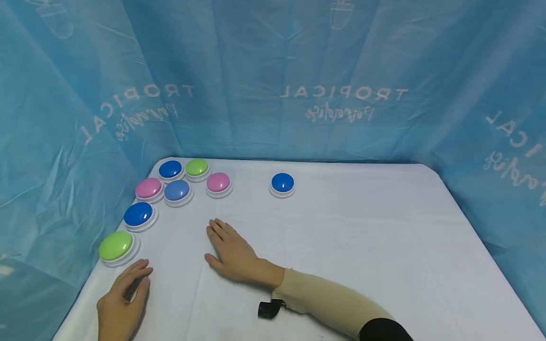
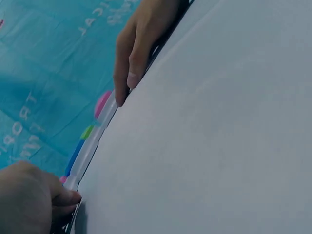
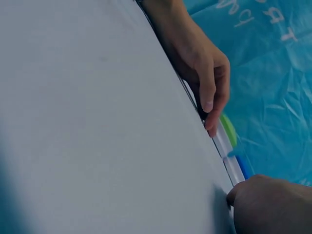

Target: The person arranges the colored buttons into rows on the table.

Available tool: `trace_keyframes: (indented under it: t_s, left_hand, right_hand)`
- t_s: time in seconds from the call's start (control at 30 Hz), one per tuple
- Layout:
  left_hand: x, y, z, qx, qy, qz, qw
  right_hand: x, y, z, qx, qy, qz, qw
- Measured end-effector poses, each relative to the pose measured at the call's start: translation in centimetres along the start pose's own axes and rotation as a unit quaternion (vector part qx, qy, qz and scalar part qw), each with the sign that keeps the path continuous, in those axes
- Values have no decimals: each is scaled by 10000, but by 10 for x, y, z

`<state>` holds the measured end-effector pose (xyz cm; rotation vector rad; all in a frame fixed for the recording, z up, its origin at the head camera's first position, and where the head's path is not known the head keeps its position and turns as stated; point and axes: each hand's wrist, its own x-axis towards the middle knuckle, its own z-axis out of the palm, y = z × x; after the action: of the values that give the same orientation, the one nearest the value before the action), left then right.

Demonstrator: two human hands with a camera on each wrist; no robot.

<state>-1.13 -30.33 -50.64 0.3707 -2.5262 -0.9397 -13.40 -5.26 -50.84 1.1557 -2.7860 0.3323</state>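
Observation:
My left hand (image 1: 123, 300) rests on the white cloth at the left, fingers loosely bent, thumb apart, holding nothing. Just beyond its fingertips sits a green push button (image 1: 115, 246) on a round white base. Palm down near the middle, my right hand (image 1: 232, 253) lies with fingers extended and nothing under it that I can see. Ahead of it stand a pink push button (image 1: 218, 182) and, farther right, a lone blue push button (image 1: 282, 183). In the left wrist view, the left hand (image 2: 29, 197) appears at lower left; the right wrist view shows the right hand (image 3: 270, 202) at lower right.
More push buttons line the table's left side: a blue one (image 1: 138, 214), a pink one (image 1: 148, 188), a lighter blue one (image 1: 177, 190), another blue one (image 1: 170, 169) and a green one (image 1: 196, 167). A blue printed curtain (image 1: 264, 123) surrounds the white table (image 1: 362, 246).

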Motion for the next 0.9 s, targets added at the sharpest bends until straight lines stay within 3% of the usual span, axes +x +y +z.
trace_keyframes:
  t_s: [0.07,0.17,0.23,0.33,0.4,0.63,0.77,0.9]
  left_hand:
    - [5,-7,-5,-19,487,-422,9979]
    - [13,-18,-12,-33,1109,-997,9888]
    - [19,-24,-17,-121,1342,-1408,9808]
    - [27,-30,-23,-190,1442,-1871,9715]
    - [33,-31,-24,-222,1516,-1904,9697]
    - [50,-33,-14,-88,1757,-1237,9766]
    - [58,-33,-14,-41,1841,-1293,9744]
    - [66,-33,-16,15,1710,-1321,9764]
  right_hand:
    - [8,-8,2,-90,3,-105,9999]
    - [20,-20,6,-214,-29,-239,9995]
    - [28,-27,9,-265,-56,-339,9991]
    - [39,-37,12,-202,-158,-421,9988]
    - [45,-43,14,-153,-242,-449,9986]
    - [69,-57,17,-89,-341,-576,9977]
    - [82,-68,20,32,-436,-727,9964]
    - [92,-78,24,140,-491,-846,9951]
